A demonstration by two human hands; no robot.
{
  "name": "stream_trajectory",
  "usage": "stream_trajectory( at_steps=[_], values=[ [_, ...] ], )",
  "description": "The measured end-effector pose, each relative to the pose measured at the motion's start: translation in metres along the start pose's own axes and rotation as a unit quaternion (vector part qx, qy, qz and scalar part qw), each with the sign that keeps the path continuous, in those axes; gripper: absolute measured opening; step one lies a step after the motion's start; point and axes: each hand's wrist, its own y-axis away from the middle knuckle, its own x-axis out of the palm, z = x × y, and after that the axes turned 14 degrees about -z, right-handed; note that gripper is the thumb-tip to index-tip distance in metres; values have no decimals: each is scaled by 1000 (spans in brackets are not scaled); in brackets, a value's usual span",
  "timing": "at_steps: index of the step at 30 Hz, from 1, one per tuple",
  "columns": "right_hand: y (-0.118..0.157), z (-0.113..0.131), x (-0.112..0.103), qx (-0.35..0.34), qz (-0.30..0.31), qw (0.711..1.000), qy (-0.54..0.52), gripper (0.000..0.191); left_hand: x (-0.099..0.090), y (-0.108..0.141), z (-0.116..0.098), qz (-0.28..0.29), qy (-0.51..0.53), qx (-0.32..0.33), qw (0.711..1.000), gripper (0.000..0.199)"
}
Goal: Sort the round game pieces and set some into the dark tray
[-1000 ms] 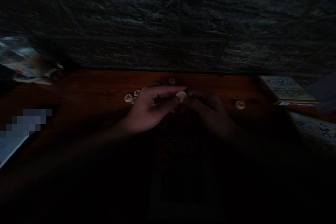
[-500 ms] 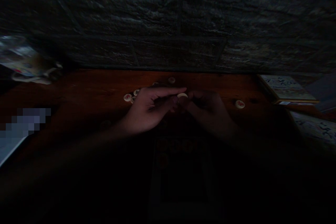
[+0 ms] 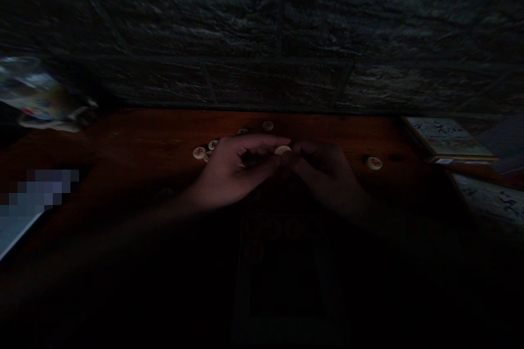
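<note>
A pale round piece (image 3: 283, 150) is held between my two hands over the dark wooden table (image 3: 151, 131). My left hand (image 3: 239, 169) pinches it from the left with thumb and fingers. From the right, the fingertips of my right hand (image 3: 325, 172) close on the same piece. Beside my left hand lie a round piece with a red mark (image 3: 198, 152) and one with a black mark (image 3: 213, 145). Another piece (image 3: 267, 126) rests beyond my hands. In deep shadow nearer me is a tray (image 3: 241, 283) with several round pieces along its far edge.
To the right lie a red-marked piece (image 3: 374, 163) and two flat boxes, one farther back (image 3: 448, 139) and one nearer (image 3: 491, 196). A clear container (image 3: 36, 90) stands at the left. A stone wall (image 3: 245, 27) rises behind the table.
The held piece has tilted a little, showing more of its face, and my left fingers have shifted slightly around it. Everything else looks the same.
</note>
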Motion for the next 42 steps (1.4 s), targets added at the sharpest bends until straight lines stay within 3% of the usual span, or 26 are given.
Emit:
stream_trajectory(
  at_steps=[5,9,14,20,28,32,42],
  values=[
    [0,1,-1,-21,8,1000,9,41,1,0,-2,-4,-2,-8,1000,16],
    [1,-2,-1,-18,4,999,32,42,0,-1,-3,-14,2,-53,998,18],
    [2,-2,0,-39,-6,998,47,28,0,-3,-4,-45,45,-117,991,17],
    [2,-4,1,-62,-25,997,35,16,1,-3,-2,-52,64,-132,988,14],
    [2,-3,4,-73,-64,995,-26,29,1,-6,1,-60,118,-158,978,21],
    [4,-3,3,-72,-51,995,-38,24,1,-6,2,-43,143,-168,974,21],
    [5,-7,0,-153,-48,986,54,31,-1,-3,0,6,128,-163,978,30]
  ],
)
